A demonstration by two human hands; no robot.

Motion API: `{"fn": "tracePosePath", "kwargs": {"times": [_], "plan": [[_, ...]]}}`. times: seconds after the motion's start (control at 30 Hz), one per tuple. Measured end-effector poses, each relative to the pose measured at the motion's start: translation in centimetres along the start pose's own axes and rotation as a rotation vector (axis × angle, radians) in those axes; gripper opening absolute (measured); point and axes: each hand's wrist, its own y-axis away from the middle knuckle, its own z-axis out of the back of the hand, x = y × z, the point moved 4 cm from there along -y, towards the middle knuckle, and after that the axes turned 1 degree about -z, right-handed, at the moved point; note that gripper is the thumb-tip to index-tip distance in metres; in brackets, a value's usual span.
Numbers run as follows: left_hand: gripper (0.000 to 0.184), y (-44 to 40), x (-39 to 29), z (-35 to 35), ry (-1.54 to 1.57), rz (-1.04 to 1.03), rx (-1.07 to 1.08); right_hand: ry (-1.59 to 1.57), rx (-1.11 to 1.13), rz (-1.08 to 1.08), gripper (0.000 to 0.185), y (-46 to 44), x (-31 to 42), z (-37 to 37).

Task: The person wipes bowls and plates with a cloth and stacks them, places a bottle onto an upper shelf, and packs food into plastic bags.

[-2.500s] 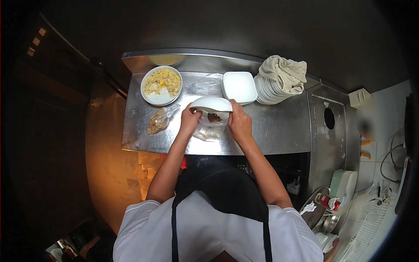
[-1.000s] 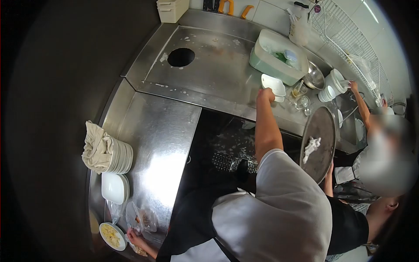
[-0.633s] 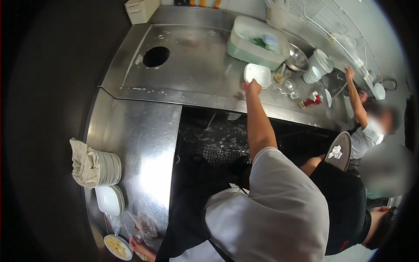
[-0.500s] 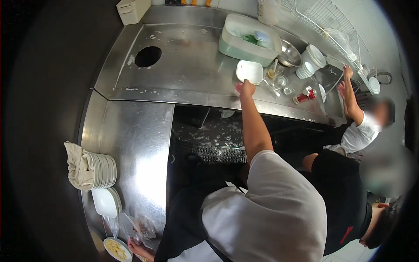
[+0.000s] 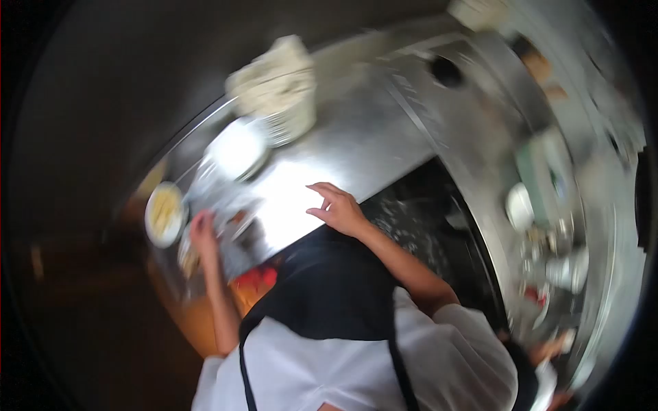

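Note:
My right hand point(image 5: 340, 211) is held over the steel counter point(image 5: 356, 147) with its thumb and fingers apart and nothing in it. Farther left, my left hand point(image 5: 203, 231) is beside clear plastic bags point(image 5: 229, 205) and an oval white dish point(image 5: 162, 242) of yellowish food. Motion blur smears its fingers, so I cannot tell whether it holds anything. Beyond the bags sit several white dishes point(image 5: 240, 147), stacked. Behind them rises a plate stack point(image 5: 295, 127) topped by a beige cloth point(image 5: 274, 79).
At the right, a white dish point(image 5: 519, 207) stands against a pale green tub point(image 5: 541, 178). Glasses point(image 5: 534, 246) and a white container point(image 5: 567, 270) are farther along. The counter has a round dark hole point(image 5: 446, 71). Another person's hand point(image 5: 552, 348) shows at lower right.
The view has swung left toward the plates and bags. My right hand has let go of the white dish by the tub and moved back over the near counter.

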Motion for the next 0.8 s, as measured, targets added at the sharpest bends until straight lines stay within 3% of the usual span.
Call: {"fn": "tracePosePath", "kwargs": {"times": [0.07, 0.17, 0.23, 0.3, 0.33, 0.43, 0.47, 0.53, 0.57, 0.6, 0.63, 0.7, 0.8], "plan": [[0.018, 1.5, -2.8, -0.3, 0.043, 0.073, 0.027, 0.048, 0.220, 0.063, 0.095, -2.2, 4.2, -4.3], [0.012, 2.4, -4.9, -0.9, 0.194, -0.086, 0.017, 0.157, 0.261, 0.251, 0.104, -5.0, 7.0, -9.6], [0.012, 3.0, -6.7, -0.6, 0.258, -0.105, 0.018, 0.149, 0.200, 0.369, 0.066, -6.4, 7.6, -11.8], [0.012, 3.3, -7.7, 1.8, 0.056, -0.032, -0.001, 0.208, 0.330, 0.475, 0.038, -8.2, 7.1, -13.4], [0.012, 3.3, -7.7, 3.0, -0.043, 0.011, -0.011, 0.045, 0.268, 0.489, 0.012, -8.2, 9.0, -12.6], [0.013, 2.9, -6.3, 5.8, -0.275, -0.094, -0.152, -0.020, 0.282, 0.357, 0.011, -8.6, 12.8, -9.9], [0.011, 2.8, -6.1, 5.6, -0.203, 0.018, -0.097, -0.025, 0.281, 0.370, 0.014, -8.9, 12.5, -10.2], [0.009, 2.9, -6.1, 3.0, -0.020, -0.130, -0.060, -0.039, 0.355, 0.473, 0.016, -8.9, 12.7, -11.2], [0.008, 3.9, -7.5, 1.5, 0.234, 0.010, 0.146, -0.054, 0.389, 0.500, 0.017, -8.5, 13.0, -11.9], [0.014, 4.5, -9.0, -0.2, 0.327, -0.066, 0.264, -0.069, 0.424, 0.526, 0.018, -8.2, 13.3, -12.5], [0.019, 5.2, -10.9, -0.4, 0.144, -0.255, 0.240, -0.168, 0.535, 0.303, 0.015, -8.0, 12.4, -13.4], [0.047, 5.4, -11.5, 1.2, 0.202, -0.457, 0.056, -0.339, 0.527, 0.131, 0.013, -8.5, 10.8, -13.9], [0.082, 5.6, -9.4, 1.8, 0.238, -0.558, 0.034, -0.715, 0.438, -0.068, 0.013, -8.7, 12.3, -12.1]]}}
